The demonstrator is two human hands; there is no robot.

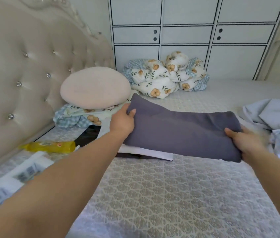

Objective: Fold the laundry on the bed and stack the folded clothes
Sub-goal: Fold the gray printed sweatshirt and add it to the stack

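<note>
Head view: left hand [122, 121] and right hand [245, 143] grip opposite ends of folded grey garment [183, 129] above white fold [149, 152]. Yellow bottle [50, 146] label unreadable.

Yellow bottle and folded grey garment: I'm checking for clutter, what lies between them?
In the head view, the left forearm crosses between the yellow bottle and grey garment.
</note>
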